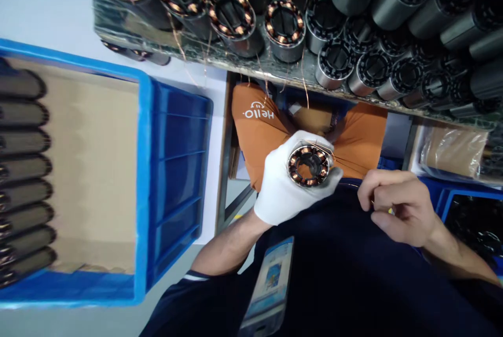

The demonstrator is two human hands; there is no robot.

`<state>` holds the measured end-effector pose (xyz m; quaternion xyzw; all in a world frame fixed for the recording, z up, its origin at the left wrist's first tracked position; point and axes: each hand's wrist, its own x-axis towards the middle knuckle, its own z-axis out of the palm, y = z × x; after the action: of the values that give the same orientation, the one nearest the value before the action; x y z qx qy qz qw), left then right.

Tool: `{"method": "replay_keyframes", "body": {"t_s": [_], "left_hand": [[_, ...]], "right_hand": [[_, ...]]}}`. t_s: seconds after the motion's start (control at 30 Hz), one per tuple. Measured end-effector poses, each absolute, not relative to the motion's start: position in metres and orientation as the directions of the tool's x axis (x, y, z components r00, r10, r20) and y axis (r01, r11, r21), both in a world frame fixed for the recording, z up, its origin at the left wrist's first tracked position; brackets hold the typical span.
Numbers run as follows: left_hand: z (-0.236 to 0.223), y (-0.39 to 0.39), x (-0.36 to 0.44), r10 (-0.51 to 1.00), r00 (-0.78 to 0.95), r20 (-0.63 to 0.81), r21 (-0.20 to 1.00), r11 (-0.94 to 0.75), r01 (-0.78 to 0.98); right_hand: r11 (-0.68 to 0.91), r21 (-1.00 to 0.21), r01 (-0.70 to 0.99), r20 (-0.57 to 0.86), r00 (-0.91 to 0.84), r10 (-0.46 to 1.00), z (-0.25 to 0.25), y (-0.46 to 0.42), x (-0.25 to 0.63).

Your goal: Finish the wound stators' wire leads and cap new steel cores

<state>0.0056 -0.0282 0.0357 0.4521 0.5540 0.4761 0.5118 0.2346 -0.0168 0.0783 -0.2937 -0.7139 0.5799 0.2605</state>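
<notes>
My left hand (281, 185), in a white glove, is wrapped round a motor stator (309, 166). The stator's open end faces up, with copper windings ringed round a dark bore. A thin copper wire (320, 145) loops along its upper rim beside the thumb side of the glove. My bare right hand (406, 208) is apart from the stator, to its right. Its fingers are curled in with thumb and fingertips close together; whether a fine wire is between them I cannot make out.
Wound stators (285, 30) and unwound ones (336, 64) crowd the bench (251, 64) ahead, with loose wire ends hanging over its edge. At left, a blue crate (143, 185) holds a row of stators on cardboard. A phone (269, 287) lies against my dark shirt. Another blue bin (448, 206) is at right.
</notes>
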Motion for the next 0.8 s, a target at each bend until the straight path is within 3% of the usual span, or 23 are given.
{"method": "replay_keyframes", "body": {"t_s": [0.13, 0.17, 0.27, 0.33, 0.5, 0.63, 0.8], "left_hand": [[0.048, -0.024, -0.003, 0.985, -0.083, -0.149, 0.989, 0.15, -0.003], [0.05, -0.023, -0.005, 0.985, -0.082, -0.151, 0.989, 0.151, -0.006], [0.052, -0.025, -0.008, 0.988, -0.038, -0.153, 0.988, 0.152, -0.03], [0.05, -0.029, -0.008, 0.986, 0.01, -0.168, 0.984, 0.169, -0.061], [0.043, -0.04, -0.003, 0.975, 0.108, -0.195, 0.98, 0.197, -0.013], [0.039, -0.049, 0.002, 0.981, 0.035, -0.192, 0.981, 0.191, 0.038], [0.03, -0.061, 0.004, 0.99, -0.02, -0.14, 0.989, 0.139, -0.055]], "right_hand": [[-0.076, -0.997, 0.02, -0.05, -0.907, 0.417, 0.097, -0.001, 0.241], [-0.076, -0.997, 0.028, -0.059, -0.893, 0.447, 0.099, 0.001, 0.239], [0.013, -0.986, 0.166, -0.095, -0.622, 0.777, 0.096, 0.008, 0.227], [0.001, -0.967, 0.256, -0.126, -0.481, 0.867, 0.09, 0.013, 0.214], [0.014, -0.972, 0.236, -0.105, -0.483, 0.869, 0.075, 0.022, 0.19], [0.042, -0.959, 0.281, -0.081, -0.411, 0.908, 0.069, 0.017, 0.189], [-0.134, -0.985, 0.11, -0.164, -0.338, 0.927, 0.063, 0.007, 0.191]]}}
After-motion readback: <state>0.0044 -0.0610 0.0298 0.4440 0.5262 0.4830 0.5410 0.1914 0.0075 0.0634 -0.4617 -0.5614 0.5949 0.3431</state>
